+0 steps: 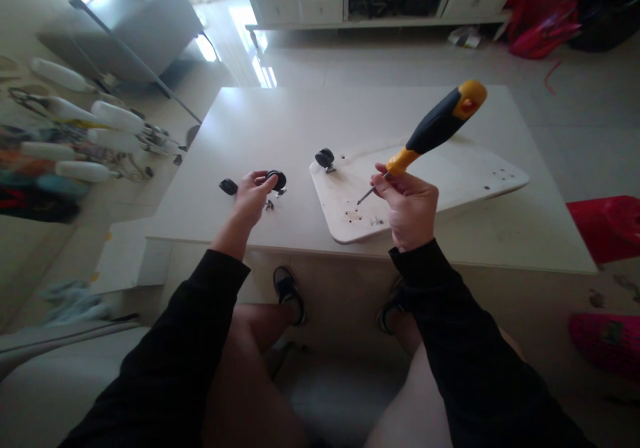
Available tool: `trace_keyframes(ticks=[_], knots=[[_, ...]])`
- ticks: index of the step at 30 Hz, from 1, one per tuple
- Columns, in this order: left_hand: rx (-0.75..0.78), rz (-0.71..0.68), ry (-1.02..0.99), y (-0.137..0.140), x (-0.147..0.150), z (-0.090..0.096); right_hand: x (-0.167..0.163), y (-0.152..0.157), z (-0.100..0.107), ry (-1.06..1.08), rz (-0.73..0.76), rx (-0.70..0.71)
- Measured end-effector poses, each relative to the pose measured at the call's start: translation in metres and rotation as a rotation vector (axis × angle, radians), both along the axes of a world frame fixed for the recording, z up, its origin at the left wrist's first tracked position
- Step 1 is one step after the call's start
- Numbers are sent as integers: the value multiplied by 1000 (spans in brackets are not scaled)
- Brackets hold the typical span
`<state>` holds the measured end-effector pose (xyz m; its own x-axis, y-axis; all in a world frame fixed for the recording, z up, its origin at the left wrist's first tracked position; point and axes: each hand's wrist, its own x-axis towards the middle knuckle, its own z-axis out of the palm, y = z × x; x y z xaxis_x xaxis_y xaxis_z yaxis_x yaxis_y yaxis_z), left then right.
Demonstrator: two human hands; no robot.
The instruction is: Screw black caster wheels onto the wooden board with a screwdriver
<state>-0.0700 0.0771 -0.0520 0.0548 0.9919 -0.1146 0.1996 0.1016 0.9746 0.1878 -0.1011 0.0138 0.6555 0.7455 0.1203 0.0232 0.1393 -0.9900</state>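
My left hand grips a black caster wheel just above the table. Beside that hand lies another black caster, and a few small screws sit below the held one. In my right hand is a screwdriver with a black and yellow handle, its shaft slanting down to the left. The tip hovers over or touches a flat white board; I cannot tell which. A caster stands at the board's far left corner. Several holes and loose screws show near its close left corner.
The board lies on a white table. A white cabinet stands across the tiled floor. Red plastic things are beyond the table's right edge. A rack with white rounded parts is at the left.
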Motion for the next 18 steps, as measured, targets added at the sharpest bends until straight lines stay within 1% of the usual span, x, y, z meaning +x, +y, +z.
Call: trace_keyframes(ticks=[2, 4, 7, 9, 12, 15, 18], knots=[[-8, -125, -121, -15, 21, 6, 2, -1, 2, -92, -30, 6], [-34, -228, -182, -30, 43, 10, 3, -3, 4, -149, -58, 0], [-40, -321, -194, -48, 69, 15, 5, -4, 5, -196, -86, -11], [-44, -368, -187, -56, 81, 17, 6, -4, 1, -227, -88, 2], [-48, -418, -181, -65, 92, 19, 7, -3, -7, -246, -84, 57], [-60, -419, -178, -68, 96, 18, 10, -2, -14, -241, -87, 116], [-50, -409, -153, -68, 100, 15, 11, -3, -14, -286, -103, 112]])
